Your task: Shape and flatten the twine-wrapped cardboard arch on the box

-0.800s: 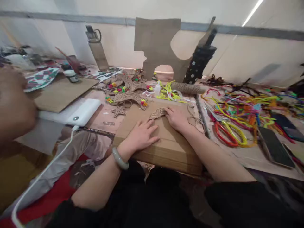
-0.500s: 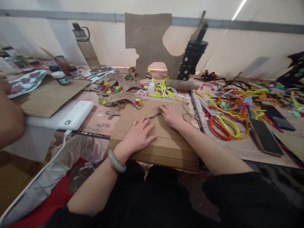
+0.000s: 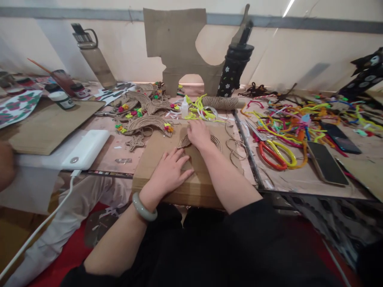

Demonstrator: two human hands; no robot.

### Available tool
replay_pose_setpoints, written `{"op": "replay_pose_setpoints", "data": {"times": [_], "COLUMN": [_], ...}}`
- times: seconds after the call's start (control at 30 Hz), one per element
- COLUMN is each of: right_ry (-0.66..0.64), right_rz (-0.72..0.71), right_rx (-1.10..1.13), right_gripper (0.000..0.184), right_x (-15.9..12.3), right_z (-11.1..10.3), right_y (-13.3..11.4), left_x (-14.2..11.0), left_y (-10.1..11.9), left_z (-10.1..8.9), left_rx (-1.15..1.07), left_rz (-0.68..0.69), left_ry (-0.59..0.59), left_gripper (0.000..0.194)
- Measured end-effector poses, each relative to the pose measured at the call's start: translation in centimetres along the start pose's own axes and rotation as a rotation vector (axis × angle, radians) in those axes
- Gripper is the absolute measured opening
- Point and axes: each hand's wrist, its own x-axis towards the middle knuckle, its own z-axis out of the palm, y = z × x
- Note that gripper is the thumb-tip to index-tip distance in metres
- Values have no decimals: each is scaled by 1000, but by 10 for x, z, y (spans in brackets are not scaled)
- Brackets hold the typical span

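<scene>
A curved band of twine rows, an arch (image 3: 216, 142), lies on the stacked cardboard (image 3: 154, 149) in front of me. My left hand (image 3: 169, 171) rests flat on the cardboard with its fingers spread, and its fingertips reach the arch's left end. Across the top of the arch lies my right hand (image 3: 199, 134), pressing down and covering the middle of the band; its fingertips are partly hidden. A loose strand of twine (image 3: 236, 149) loops on the cardboard's right side. Beyond my hands sit finished twine arches (image 3: 148, 122) with coloured flowers and a twine star (image 3: 136, 142).
A glue bottle (image 3: 184, 107) and a twine roll (image 3: 223, 103) stand behind the cardboard. To the right are scissors (image 3: 272, 155), tangled pipe cleaners (image 3: 302, 119) and a phone (image 3: 327, 163). A white power bank (image 3: 86, 149) with its cable is at left, near another person's arm (image 3: 6, 165).
My right hand has moved left from the arch's right part to over its top, uncovering the right end. My left hand stays near the left end. The view has shifted slightly right.
</scene>
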Motion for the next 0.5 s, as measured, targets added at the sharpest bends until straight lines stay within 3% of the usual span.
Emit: {"op": "replay_pose_setpoints", "data": {"times": [0.13,0.27,0.37,0.5], "right_ry": [-26,-65,-95,-149], "right_rz": [-11,-38,-51,-61], "right_rx": [37,59,77,92], "right_gripper": [41,41,41,42], "right_x": [-1,0,1,2], "right_z": [13,12,7,2], "right_y": [13,16,16,17], "left_x": [-1,-3,-4,3], "left_y": [-2,-6,-9,-9], "left_z": [-1,-4,-7,-10], "left_rx": [-47,-209,-548,-1215], "left_rz": [5,-21,-105,-311], "left_ry": [-1,16,96,418], "left_gripper": [51,46,47,54]}}
